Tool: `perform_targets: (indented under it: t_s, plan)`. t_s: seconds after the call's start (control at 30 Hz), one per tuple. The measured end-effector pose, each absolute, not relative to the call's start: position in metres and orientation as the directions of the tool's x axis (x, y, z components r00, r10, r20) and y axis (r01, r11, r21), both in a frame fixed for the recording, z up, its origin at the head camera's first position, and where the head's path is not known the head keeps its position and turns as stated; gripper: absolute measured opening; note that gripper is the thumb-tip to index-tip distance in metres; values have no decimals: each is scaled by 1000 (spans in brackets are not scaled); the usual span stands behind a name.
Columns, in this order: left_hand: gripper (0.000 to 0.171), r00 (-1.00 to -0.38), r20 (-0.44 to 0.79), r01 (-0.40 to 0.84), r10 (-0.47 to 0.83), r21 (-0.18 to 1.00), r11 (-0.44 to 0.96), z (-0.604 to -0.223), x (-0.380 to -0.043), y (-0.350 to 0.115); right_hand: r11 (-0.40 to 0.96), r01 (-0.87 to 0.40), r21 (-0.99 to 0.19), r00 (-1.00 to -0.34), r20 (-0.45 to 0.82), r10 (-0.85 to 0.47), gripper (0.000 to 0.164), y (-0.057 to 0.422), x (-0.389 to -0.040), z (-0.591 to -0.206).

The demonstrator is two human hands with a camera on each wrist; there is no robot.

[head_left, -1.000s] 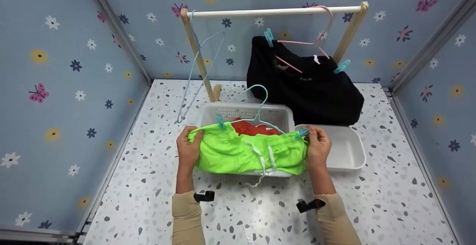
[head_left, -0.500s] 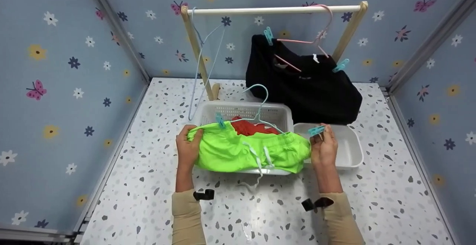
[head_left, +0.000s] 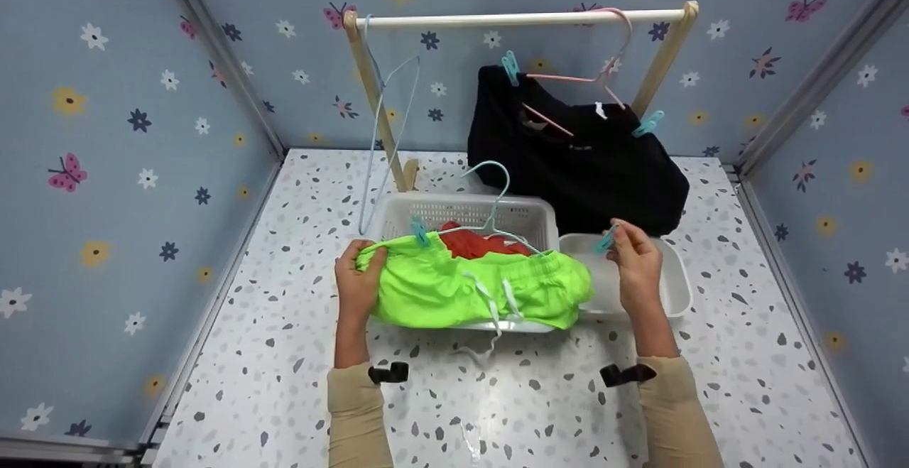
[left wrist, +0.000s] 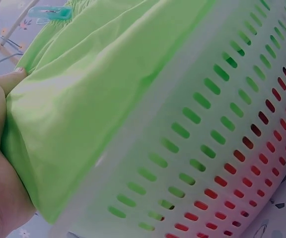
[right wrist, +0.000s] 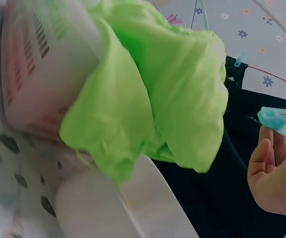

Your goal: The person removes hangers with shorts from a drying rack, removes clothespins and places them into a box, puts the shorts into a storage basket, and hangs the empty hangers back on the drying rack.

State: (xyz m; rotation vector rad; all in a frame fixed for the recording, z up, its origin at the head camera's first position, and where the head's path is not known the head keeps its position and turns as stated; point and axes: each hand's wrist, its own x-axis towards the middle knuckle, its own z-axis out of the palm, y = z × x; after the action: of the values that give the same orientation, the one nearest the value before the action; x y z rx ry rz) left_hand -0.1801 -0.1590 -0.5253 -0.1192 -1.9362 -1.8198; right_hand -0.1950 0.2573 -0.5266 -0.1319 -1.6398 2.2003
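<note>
Neon green shorts [head_left: 440, 290] with white drawstrings lie across the front of a white perforated basket [head_left: 540, 216]. My left hand [head_left: 358, 280] grips the left end of their waistband. One blue clothespin [head_left: 420, 231] clips the left side of the waistband at a mint green hanger [head_left: 490, 221], whose hook stands up. Over the white tray, my right hand [head_left: 637, 262] pinches another blue clothespin [head_left: 606, 239], apart from the shorts; the right wrist view shows this clothespin [right wrist: 278, 119] close up. The right end of the waistband bears no clip.
Red cloth [head_left: 472, 242] lies in the basket. The white tray [head_left: 683, 276] stands right of it. Behind, a rack with a white rail [head_left: 490, 20] carries a pale blue hanger [head_left: 373, 148] and a pink hanger [head_left: 568, 79] with a black garment [head_left: 575, 170] clipped on.
My right hand has taken the clothespin off the right side of the waistband and moved right with it. The shorts' right end has sagged. My left hand keeps its grip.
</note>
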Motion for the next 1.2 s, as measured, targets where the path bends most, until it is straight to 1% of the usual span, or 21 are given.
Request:
perform_targets:
  t_s: [0.13, 0.23, 0.37, 0.53, 0.73, 0.83, 0.97, 1.2]
  plan:
    - [11, -886, 384, 371, -258, 923, 100, -525, -180, -160, 4, -192, -981, -941, 185, 283, 31, 269, -205, -523]
    - [11, -886, 382, 370, -262, 924, 97, -525, -180, -161, 174, -164, -971, -965, 194, 175, 33, 280, -213, -521]
    - [12, -881, 389, 373, -269, 921, 110, -524, -180, -162, 390, -144, -909, -985, 169, 30, 36, 292, -225, -519]
    - [12, -881, 382, 367, -278, 924, 107, -524, -179, -163, 596, -136, -791, -990, 87, -112, 35, 295, -242, -516]
    - [12, -880, 381, 367, -283, 924, 103, -521, -181, -161, 714, -230, -661, -960, 33, -280, 33, 292, -266, -517]
    - [13, -885, 370, 361, -282, 929, 86, -520, -182, -159, 756, -263, -599, -947, 11, -321, 35, 292, -276, -521]
    - [12, -893, 355, 348, -277, 934, 77, -520, -179, -158, 807, -283, -518, -932, -48, -358, 35, 291, -283, -530]
    - [11, -892, 375, 356, -254, 927, 118, -519, -175, -158, 828, -362, -428, -889, -109, -445, 26, 289, -285, -547]
